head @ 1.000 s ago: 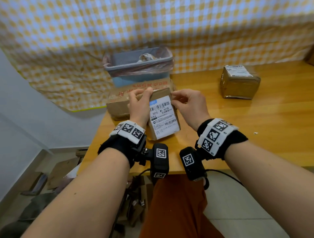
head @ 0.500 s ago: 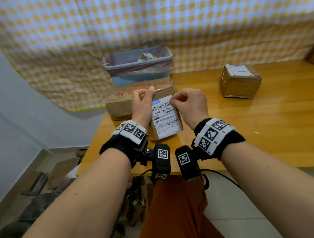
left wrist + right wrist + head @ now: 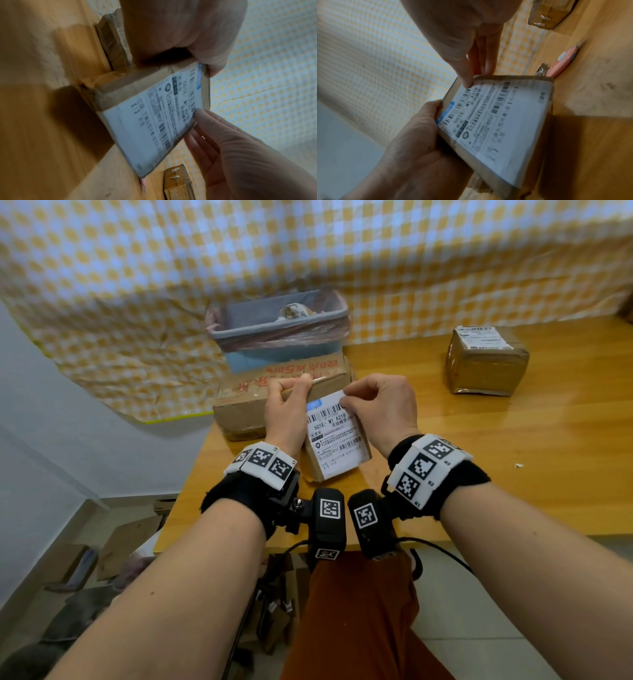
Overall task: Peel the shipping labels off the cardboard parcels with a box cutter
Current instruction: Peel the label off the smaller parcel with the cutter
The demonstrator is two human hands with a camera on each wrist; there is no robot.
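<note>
A parcel (image 3: 337, 440) is standing tilted on the table (image 3: 513, 446) near its front edge, between the left hand (image 3: 286, 412) and the right hand (image 3: 380, 409), with its label (image 3: 334, 436) facing the person. Behind it a bigger box (image 3: 239, 402) is lying, and behind that a bin (image 3: 277, 326) is sitting. Another parcel (image 3: 486, 359) is resting well apart to the right, and a box cutter (image 3: 563, 60) is lying on the table just beyond the held parcel.

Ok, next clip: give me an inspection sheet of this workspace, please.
Surface: wooden table, a few small scraps.
Job's things: parcel propped on edge; shipping label lifted at its top corner; second labelled parcel; pink box cutter lying unused.
Clutter: large carton, lined bin.
Grippers: left hand grips parcel; right hand pinches label corner.
Cables: black lead from wrist camera.
Surroundings: checked cloth, cardboard on floor.
</note>
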